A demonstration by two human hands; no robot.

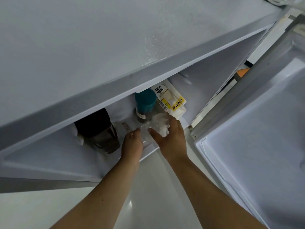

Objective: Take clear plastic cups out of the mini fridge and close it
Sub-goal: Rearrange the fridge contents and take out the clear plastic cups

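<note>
I look steeply down at the open mini fridge (115, 52), its grey top filling the upper view. Clear plastic cups (156, 124) lie at the front of the lower compartment, tilted, rim facing up and right. My right hand (170, 139) wraps around them from the right, thumb across the near side. On their left side my left hand (132, 142) has its fingers curled against the cups. The fridge door (257, 123) stands wide open at the right, its white inner liner facing me.
Behind the cups stand a jar with a teal lid (145, 103) and a white packet with yellow label (171, 100). A dark brown container (99, 129) sits at the left of the compartment. Pale glossy floor (148, 187) lies below my arms.
</note>
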